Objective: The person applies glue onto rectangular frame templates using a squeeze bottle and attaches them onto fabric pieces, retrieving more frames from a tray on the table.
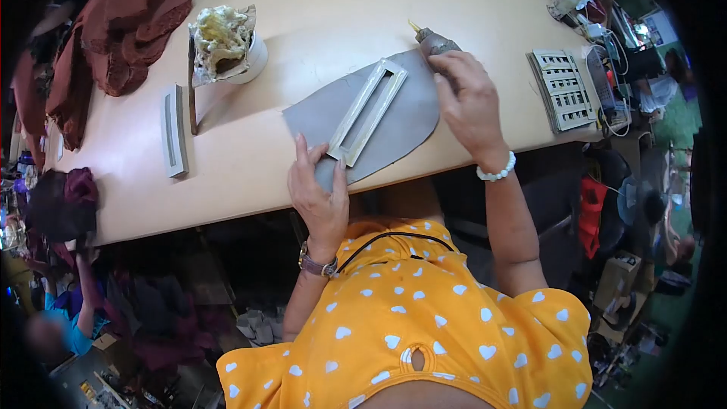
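Observation:
A grey, leaf-shaped sheet [409, 117] lies flat at the table's near edge. On it rests a slotted rectangular frame [369, 112], set at a slant. The fingers of my left hand [318, 189] are spread at the lower end of the frame and touch it and the sheet. My right hand [469, 102] is at the sheet's upper right, its fingers closed round the lower part of a dark bottle [435, 42] with a thin yellowish nozzle pointing up and left.
A glue-crusted white container [256, 60] stands at the upper left, near a second slotted frame [174, 131]. Dark red pieces [121, 23] lie farther left. Slotted panels [564, 91] lie at the right. Another person [72, 326] is at the lower left.

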The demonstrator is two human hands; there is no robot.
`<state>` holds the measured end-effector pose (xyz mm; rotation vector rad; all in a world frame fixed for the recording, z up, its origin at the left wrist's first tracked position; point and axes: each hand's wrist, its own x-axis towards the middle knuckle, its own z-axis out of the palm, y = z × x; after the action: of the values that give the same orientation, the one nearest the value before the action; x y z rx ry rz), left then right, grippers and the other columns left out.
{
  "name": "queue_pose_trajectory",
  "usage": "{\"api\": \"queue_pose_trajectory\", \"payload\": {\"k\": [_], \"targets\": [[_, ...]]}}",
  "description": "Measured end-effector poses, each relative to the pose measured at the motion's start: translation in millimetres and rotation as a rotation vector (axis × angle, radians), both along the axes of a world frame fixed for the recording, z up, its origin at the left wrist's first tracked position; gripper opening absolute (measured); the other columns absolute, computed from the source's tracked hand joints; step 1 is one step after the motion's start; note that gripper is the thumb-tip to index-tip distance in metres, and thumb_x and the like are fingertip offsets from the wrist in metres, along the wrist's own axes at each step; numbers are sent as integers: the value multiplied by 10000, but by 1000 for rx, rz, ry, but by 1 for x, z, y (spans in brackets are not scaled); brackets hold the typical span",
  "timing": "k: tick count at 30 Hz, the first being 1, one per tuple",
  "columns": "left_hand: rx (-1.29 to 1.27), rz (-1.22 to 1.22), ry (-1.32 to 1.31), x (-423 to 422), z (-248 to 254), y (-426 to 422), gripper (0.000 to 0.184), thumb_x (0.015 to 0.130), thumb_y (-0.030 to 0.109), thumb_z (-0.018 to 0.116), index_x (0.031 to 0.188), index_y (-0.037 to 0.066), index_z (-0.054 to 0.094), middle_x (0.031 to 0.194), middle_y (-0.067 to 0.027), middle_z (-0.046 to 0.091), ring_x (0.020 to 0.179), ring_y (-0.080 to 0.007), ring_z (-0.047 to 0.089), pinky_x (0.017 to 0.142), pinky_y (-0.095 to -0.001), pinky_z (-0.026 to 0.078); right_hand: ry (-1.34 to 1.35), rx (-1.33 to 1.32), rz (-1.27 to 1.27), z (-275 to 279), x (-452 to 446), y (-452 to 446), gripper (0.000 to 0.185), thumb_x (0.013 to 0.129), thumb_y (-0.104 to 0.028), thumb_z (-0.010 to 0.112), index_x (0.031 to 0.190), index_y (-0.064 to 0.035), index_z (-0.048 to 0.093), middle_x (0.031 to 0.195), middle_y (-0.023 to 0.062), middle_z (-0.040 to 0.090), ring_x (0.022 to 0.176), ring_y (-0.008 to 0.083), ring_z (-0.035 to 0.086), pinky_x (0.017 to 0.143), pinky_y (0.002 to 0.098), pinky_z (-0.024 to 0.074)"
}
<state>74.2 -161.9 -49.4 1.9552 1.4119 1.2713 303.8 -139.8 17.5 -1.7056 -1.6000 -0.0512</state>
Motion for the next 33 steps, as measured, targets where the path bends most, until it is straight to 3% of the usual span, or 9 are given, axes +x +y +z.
{"api": "queue_pose_trajectory", "payload": {"k": [4,7,10,14,17,22,25,28,33], "targets": [[30,-2,6,-1,0,0,635,786,31,658,1351,-28,375,1014,-131,640,946,-295,574,880,-404,401,-461,-1,38,-18,-10,28,190,722,-72,594,883,-3,666,1108,175,569,1127,367,505,976,457,384],[42,-7,8,0,0,-1,631,787,30,656,1350,-28,377,1014,-134,634,933,-298,573,869,-406,403,-583,-114,34,-26,-15,45,195,708,-103,588,840,15,668,1149,203,534,1206,439,417,1026,558,291],[52,-11,15,0,-1,-1,627,790,30,653,1349,-30,377,1017,-137,629,922,-302,571,857,-408,403,-612,-442,78,-11,-19,46,238,805,-135,510,940,17,633,1284,207,458,1278,415,336,1017,585,275],[6,-4,29,-1,1,-2,583,815,44,658,1331,-38,399,1041,-139,630,985,-270,581,916,-373,405,-541,-479,93,-6,-22,44,228,807,-128,497,886,21,651,1280,202,472,1259,402,358,1016,579,280],[75,-16,46,-1,-2,-1,615,801,40,647,1348,-32,374,1017,-140,625,917,-309,566,851,-412,401,-504,-485,110,-5,-21,43,242,814,-138,486,863,25,659,1276,199,483,1243,395,373,1018,578,281],[53,-5,45,0,-2,-1,611,803,38,645,1347,-32,376,1013,-141,627,920,-310,567,859,-409,398,-359,-497,184,-6,-19,51,269,812,-145,473,857,34,668,1245,213,504,1229,394,386,1019,583,275],[10,-12,20,0,-2,-2,588,816,42,646,1342,-33,394,1041,-142,627,966,-278,575,900,-377,402,-469,-343,63,-12,-22,49,267,801,-137,476,835,44,670,1211,216,527,1212,394,404,1009,582,280],[13,-17,29,-1,1,-3,581,823,43,646,1344,-32,399,1052,-142,628,983,-263,580,916,-360,406,-505,-443,56,-11,-24,51,265,797,-138,479,822,46,668,1192,215,538,1199,402,414,1002,581,282],[21,-11,35,0,-1,-2,578,824,48,646,1342,-34,403,1046,-142,630,977,-264,583,912,-364,407,-500,-414,59,-10,-20,51,245,790,-135,489,826,12,682,1132,170,585,1143,340,471,933,511,347]]}}
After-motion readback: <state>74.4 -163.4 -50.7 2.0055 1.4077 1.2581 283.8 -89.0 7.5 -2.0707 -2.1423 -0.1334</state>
